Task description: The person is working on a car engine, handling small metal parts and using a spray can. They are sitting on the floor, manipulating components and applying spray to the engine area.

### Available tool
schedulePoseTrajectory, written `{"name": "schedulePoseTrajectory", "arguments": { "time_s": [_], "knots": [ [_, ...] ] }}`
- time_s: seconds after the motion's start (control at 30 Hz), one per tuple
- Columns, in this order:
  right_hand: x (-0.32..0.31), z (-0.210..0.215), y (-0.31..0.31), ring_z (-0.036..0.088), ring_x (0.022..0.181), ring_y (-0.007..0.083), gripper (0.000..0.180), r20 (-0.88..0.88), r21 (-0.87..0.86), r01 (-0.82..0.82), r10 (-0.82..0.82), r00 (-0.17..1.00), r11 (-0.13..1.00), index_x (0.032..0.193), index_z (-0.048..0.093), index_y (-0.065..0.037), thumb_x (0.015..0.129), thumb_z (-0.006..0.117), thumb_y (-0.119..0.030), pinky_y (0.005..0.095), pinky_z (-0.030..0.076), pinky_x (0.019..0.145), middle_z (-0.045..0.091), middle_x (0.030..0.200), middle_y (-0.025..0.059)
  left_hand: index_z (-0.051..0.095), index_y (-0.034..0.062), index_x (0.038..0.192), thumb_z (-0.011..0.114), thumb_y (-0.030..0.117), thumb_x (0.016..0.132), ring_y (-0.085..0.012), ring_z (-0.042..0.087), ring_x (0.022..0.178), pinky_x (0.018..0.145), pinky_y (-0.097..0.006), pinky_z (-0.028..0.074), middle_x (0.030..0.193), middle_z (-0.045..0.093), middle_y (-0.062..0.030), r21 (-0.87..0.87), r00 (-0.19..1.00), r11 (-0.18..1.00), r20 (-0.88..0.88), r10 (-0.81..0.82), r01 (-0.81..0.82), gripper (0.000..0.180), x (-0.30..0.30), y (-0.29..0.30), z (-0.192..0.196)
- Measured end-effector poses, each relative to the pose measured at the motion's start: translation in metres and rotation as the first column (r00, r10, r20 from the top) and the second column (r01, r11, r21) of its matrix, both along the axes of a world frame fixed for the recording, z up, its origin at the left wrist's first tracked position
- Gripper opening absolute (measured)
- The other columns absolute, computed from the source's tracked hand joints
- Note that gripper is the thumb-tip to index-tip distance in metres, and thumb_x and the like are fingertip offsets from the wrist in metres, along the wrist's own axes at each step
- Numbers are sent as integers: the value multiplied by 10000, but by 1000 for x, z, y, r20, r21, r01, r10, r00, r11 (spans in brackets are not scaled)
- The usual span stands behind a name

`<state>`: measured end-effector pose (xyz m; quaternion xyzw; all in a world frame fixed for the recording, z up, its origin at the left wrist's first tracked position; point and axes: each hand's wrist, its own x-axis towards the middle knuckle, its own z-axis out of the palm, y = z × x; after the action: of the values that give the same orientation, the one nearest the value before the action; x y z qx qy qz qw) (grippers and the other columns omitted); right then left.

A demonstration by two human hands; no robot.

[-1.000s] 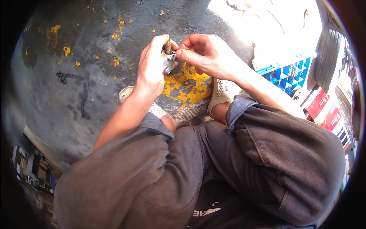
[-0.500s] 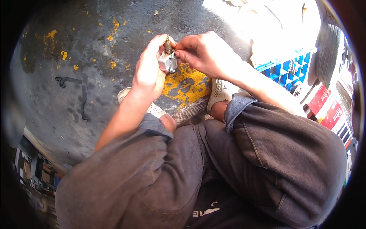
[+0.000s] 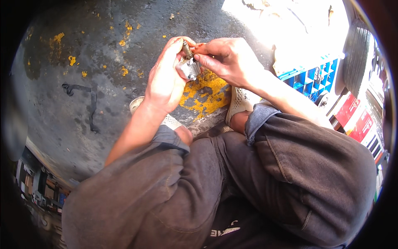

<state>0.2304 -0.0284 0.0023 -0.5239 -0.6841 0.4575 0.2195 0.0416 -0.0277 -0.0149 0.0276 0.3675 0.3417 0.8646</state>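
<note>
At upper centre, the left hand (image 3: 165, 81) clamps a blocky silver metal part (image 3: 187, 70); the right hand (image 3: 233, 60) meets its upper right, grip closure unclear; apparently fine fingertip work, next needing steadiness

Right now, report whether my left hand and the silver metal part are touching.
Touching: the head view shows the left hand gripping the silver metal part, no gap between them.

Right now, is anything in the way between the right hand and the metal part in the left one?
Nothing visible is. The left hand holds the silver metal part, and the right hand's fingertips are right beside it; whether they touch it, I cannot tell.
</note>
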Motion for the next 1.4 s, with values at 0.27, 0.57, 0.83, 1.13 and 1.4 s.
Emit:
{"name": "schedulePoseTrajectory", "arguments": {
  "time_s": [0.27,0.57,0.83,1.13,1.4],
  "knots": [
    [5,3,3,668,692,297,153,22,167,-108,106,994,980,958,716,6,869,730,-117,391,533,631,677,796,142,563,80,1121,395,271,1066,-179,610,1005,880,-354,502,1090,627,-70,-49,995,999,97,3,2,260,-1,6,4],
    [5,-3,1,687,758,307,150,-22,154,-61,65,998,986,913,727,-48,852,708,-183,382,557,675,672,776,119,586,92,1075,395,298,1054,-206,633,985,889,-436,521,1075,655,-61,-132,978,984,184,-95,120,282,-10,12,1],
    [4,11,-1,661,668,267,167,180,357,-213,157,971,910,982,684,-36,827,738,-65,357,548,595,627,759,86,614,62,1014,464,287,1052,-189,625,972,888,-389,512,1072,643,-84,-110,992,992,117,-45,58,273,-6,12,7],
    [3,11,-8,670,704,286,140,128,230,-158,131,983,960,996,676,-29,879,709,-97,365,548,616,643,797,109,608,36,1053,464,221,1055,-159,607,970,858,-338,503,1068,640,-65,28,997,997,24,-76,75,235,-8,2,-2],
    [1,11,-16,671,745,333,151,89,139,-114,102,991,984,980,641,-28,892,684,-143,409,549,649,643,813,130,606,59,1074,461,240,1063,-113,607,927,794,-297,512,1046,642,-27,139,986,979,-103,-132,146,232,-4,-2,4]
  ]
}}
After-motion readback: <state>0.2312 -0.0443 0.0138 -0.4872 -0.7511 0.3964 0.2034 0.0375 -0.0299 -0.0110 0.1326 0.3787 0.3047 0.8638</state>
